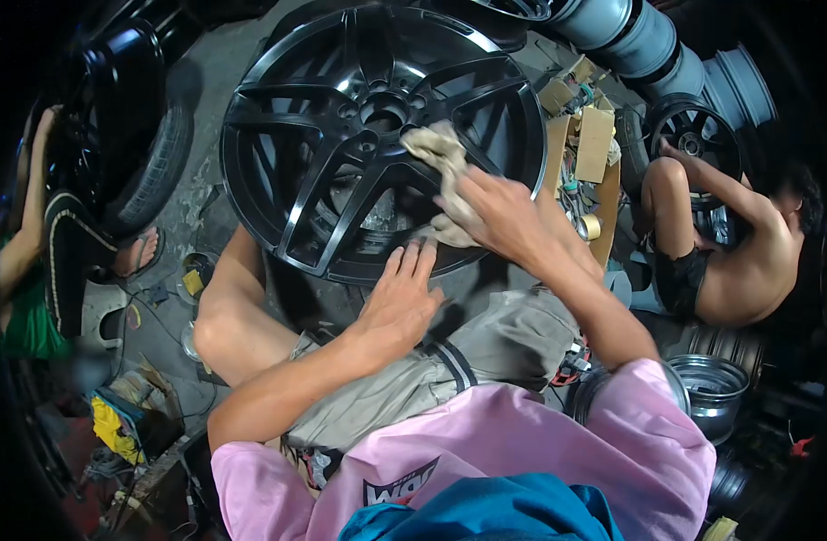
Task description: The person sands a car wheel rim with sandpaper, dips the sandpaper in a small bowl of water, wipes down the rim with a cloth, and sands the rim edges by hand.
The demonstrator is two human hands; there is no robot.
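A large black alloy wheel rim (374, 167) with paired spokes lies tilted in front of my knees, its face toward me. My right hand (499, 209) is closed on a crumpled beige rag (460, 216), which lies against the spokes and lower right part of the rim. Part of the rag reaches up near the centre hub. My left hand (401, 296) rests with its fingers stretched out on the rim's lower edge and holds nothing. Whatever supports the rim from beneath is hidden.
At right a co-worker (747, 243) sits by another black rim (693, 140). A cardboard box (596, 149) with tape and odds and ends stands nearer. Grey rims (643, 45) line the back. Another person's foot (137, 252) and a tyre (152, 171) are at left.
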